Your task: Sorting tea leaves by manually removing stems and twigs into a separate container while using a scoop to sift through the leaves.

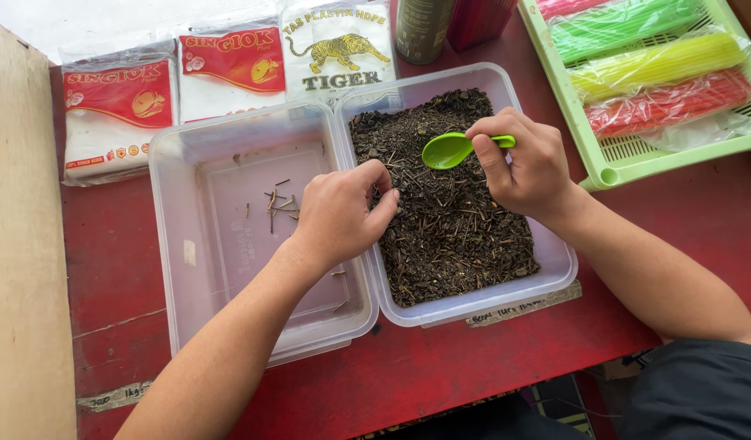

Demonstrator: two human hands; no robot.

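Dark dried leaf mix (457, 220) fills the right clear tub (554, 269) almost whole, while the left tub (188, 269) holds only a few picked-out stems (279, 204), so the sorting looks barely begun. The left hand (339, 213) pinches closed at the mix's near-left edge; farther back, the right hand (526, 159) grips a green spoon (450, 150) just above the heap.

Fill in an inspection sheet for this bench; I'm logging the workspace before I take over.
Surface: red table, worn paint.
Job's things: right tub of dark dried leaf mix; left tub holding a few picked stems.
Clutter: plastic bag packs, green tray of coloured straws, two canisters.
Grippers: left hand pinches in the mix; right hand holds green spoon.
Cables: nothing seen.
Surroundings: wooden board at left.
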